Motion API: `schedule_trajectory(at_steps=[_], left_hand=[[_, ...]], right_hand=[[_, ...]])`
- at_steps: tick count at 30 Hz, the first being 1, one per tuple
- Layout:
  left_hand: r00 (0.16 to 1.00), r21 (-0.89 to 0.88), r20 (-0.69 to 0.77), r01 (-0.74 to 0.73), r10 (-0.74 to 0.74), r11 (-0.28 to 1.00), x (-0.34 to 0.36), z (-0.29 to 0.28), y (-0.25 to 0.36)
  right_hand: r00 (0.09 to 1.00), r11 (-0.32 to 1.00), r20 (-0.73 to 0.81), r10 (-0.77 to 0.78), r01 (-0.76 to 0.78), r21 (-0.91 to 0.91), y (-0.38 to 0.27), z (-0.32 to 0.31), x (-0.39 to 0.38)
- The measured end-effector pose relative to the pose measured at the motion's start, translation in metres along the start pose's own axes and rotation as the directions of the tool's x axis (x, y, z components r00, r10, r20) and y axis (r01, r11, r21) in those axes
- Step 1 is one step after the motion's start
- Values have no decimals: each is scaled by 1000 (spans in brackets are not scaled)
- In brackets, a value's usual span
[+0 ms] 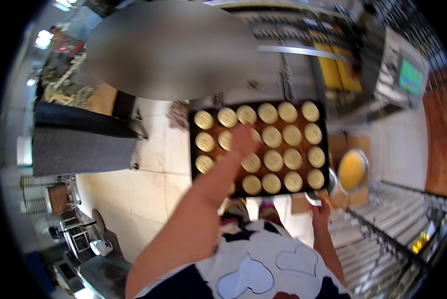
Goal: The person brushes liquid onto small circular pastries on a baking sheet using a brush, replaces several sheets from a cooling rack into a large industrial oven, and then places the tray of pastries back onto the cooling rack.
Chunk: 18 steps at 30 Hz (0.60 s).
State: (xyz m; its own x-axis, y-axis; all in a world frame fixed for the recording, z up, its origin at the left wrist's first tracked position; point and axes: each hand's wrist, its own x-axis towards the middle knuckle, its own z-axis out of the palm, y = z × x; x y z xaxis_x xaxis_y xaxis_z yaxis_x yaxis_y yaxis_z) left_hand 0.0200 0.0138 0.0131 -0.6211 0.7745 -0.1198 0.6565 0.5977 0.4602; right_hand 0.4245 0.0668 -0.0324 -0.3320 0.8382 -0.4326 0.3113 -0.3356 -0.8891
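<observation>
A dark rectangular baking tray (325, 129) lies in front of me, with rows of round, pale yellow dough pieces (271, 137) on it. Their tops look patterned. My left hand (245, 140) reaches over the tray and is among the pieces near its middle. Blur smears its fingers, and the forearm hides several pieces at the lower left. By the tray's near right corner, my right hand (321, 212) has its fingers closed on a small white bowl (313, 199), partly tucked below the tray's edge. What that bowl contains cannot be made out.
Right of the tray, a metal bowl of yellow filling (353, 171) stands on cardboard (365, 198). Farther right is a metal rack (392, 219). A machine with a green screen (411, 77) stands at the far right. A grey-topped table (84, 152) is on the left.
</observation>
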Motion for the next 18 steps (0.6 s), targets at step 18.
schedule_trajectory(at_steps=[18], left_hand=[[998,-144,19,-48,52,988,-232,46,14]], right_hand=[[825,863,-296,482,-505,-2,79,-106,66]])
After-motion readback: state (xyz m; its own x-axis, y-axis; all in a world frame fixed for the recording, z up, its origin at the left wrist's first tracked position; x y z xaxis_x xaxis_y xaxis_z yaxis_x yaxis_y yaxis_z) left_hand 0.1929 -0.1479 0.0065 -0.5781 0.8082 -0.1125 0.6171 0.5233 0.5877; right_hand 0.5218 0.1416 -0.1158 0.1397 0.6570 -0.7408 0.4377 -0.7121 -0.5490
